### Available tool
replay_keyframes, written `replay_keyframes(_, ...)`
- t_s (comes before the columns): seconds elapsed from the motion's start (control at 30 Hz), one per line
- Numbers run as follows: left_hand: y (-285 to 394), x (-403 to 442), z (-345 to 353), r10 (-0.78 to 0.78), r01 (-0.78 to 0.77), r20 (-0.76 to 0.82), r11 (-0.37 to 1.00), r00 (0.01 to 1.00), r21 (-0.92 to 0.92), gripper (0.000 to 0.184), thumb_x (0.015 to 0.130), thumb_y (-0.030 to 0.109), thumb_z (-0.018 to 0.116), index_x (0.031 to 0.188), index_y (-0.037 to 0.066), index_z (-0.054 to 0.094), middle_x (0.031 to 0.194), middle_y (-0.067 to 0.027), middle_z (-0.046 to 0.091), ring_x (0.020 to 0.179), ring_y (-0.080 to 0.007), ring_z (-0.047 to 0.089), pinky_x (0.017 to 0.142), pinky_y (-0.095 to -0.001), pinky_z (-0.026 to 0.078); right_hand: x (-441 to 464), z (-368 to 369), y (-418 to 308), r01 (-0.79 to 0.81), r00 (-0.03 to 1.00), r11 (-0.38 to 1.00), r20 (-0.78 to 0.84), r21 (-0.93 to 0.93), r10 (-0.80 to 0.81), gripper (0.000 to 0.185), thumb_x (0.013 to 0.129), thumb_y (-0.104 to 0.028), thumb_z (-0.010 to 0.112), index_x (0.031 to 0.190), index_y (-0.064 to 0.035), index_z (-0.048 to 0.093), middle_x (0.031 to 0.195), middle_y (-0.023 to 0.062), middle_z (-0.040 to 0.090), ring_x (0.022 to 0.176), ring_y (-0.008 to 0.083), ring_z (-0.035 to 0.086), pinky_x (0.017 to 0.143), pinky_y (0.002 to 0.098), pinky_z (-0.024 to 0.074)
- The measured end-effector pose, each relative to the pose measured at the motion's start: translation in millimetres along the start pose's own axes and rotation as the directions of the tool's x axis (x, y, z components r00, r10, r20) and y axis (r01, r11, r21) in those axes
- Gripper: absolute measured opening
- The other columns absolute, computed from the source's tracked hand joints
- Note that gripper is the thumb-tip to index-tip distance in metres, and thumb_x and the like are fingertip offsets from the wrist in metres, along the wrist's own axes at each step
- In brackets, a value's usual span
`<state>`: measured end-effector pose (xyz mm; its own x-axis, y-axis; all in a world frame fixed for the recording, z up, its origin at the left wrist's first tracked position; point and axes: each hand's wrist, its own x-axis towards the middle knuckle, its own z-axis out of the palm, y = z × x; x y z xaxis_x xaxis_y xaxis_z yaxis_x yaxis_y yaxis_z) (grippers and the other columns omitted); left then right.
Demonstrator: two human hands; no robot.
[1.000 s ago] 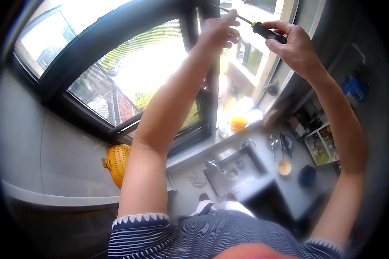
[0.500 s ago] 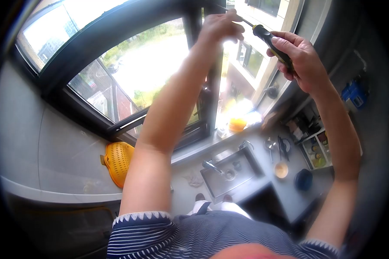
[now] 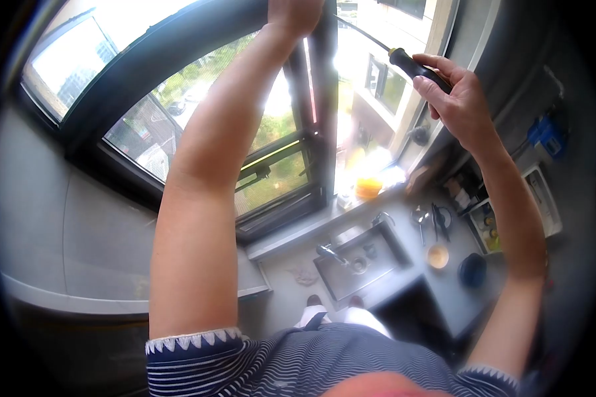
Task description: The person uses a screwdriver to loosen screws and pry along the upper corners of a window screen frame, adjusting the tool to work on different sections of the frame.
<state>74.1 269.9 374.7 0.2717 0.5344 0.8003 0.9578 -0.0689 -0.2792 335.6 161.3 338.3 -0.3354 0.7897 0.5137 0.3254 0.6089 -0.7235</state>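
My right hand (image 3: pixel 458 102) is closed around the black handle of a screwdriver (image 3: pixel 414 68), which has a yellow collar. Its thin shaft points up and left, reaching the dark window frame (image 3: pixel 322 112) near the top of the view. Whether the tip touches anything there, I cannot tell. At the top edge is my left hand (image 3: pixel 296 13), against the upper part of the dark frame. Its fingers lie outside the picture, so what they touch or hold is hidden. My left arm crosses in front of the window pane.
Below the window, a sink (image 3: pixel 361 264) with a faucet (image 3: pixel 331 253) is set into the counter. An orange object (image 3: pixel 367 187) stands on the bright sill. To the right are a light bowl (image 3: pixel 437 256), a dark blue round item (image 3: pixel 471 270) and a blue box (image 3: pixel 547 137) on the wall.
My left hand has moved up and left, away from the screwdriver shaft, and partly out of view. My left arm now hides the yellow colander. The right hand has shifted slightly, still gripping the screwdriver.
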Motion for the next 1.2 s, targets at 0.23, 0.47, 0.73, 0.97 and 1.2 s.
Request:
replay_keyframes(0.23, 9, 13, -4, 0.036, -0.051, 0.126, 0.992, 0.991, 0.116, 0.013, 0.075, 0.008, 0.056, 0.077, 0.003, 0.068, 0.089, -0.0156, 0.062, 0.077, -0.0277, 0.066, 0.064, -0.0348, 0.053, -38, -13, 15, -0.181, 0.983, 0.973, 0.048, 0.14, 0.176, 0.035, 0.084, -0.013, 0.061, 0.114, 0.004, 0.056, 0.068, 0.0008, 0.055, 0.05, 0.0034, 0.046, 0.044, 0.0177, 0.039)
replay_keyframes(0.47, 25, 26, -11, 0.0, -0.055, 0.285, 0.981, 0.958, 0.185, 0.013, 0.075, 0.009, 0.058, 0.08, 0.007, 0.069, 0.082, -0.0114, 0.066, 0.08, -0.0255, 0.067, 0.065, -0.0343, 0.054, -79, -20, 37, -0.393, 0.919, 0.881, 0.074, 0.263, 0.387, 0.035, 0.085, -0.009, 0.06, 0.117, 0.0043, 0.053, 0.068, -0.0006, 0.054, 0.049, 0.0016, 0.045, 0.043, 0.0166, 0.0382)
replay_keyframes(0.73, 33, 35, -9, 0.069, -0.15, 0.373, 0.97, 0.925, 0.192, 0.013, 0.073, 0.008, 0.06, 0.081, 0.009, 0.069, 0.084, -0.0093, 0.068, 0.081, -0.0237, 0.067, 0.067, -0.0345, 0.053, -122, -31, 66, -0.499, 0.862, 0.814, 0.076, 0.297, 0.5, 0.035, 0.086, -0.008, 0.058, 0.118, 0.0044, 0.051, 0.073, 0.0027, 0.059, 0.046, 0.0017, 0.047, 0.039, 0.0164, 0.0366)
replay_keyframes(0.97, 42, 35, 5, 0.175, -0.297, 0.414, 0.921, 0.894, 0.252, 0.013, 0.071, 0.009, 0.063, 0.081, 0.01, 0.07, 0.086, -0.0075, 0.068, 0.084, -0.0203, 0.065, 0.065, -0.032, 0.053, -141, -38, 81, -0.562, 0.817, 0.746, 0.099, 0.357, 0.567, 0.034, 0.085, -0.007, 0.059, 0.116, 0.0042, 0.053, 0.077, 0.0045, 0.06, 0.046, 0.002, 0.047, 0.037, 0.0155, 0.0348)
replay_keyframes(1.2, 32, 30, 16, 0.171, -0.281, 0.362, 0.919, 0.916, 0.278, 0.012, 0.071, 0.01, 0.062, 0.08, 0.01, 0.07, 0.085, -0.0084, 0.067, 0.083, -0.0208, 0.065, 0.062, -0.0315, 0.053, -146, -41, 89, -0.591, 0.796, 0.72, 0.117, 0.364, 0.594, 0.033, 0.085, -0.008, 0.059, 0.116, 0.0036, 0.053, 0.077, 0.0054, 0.061, 0.044, 0.0022, 0.048, 0.036, 0.0158, 0.0346)
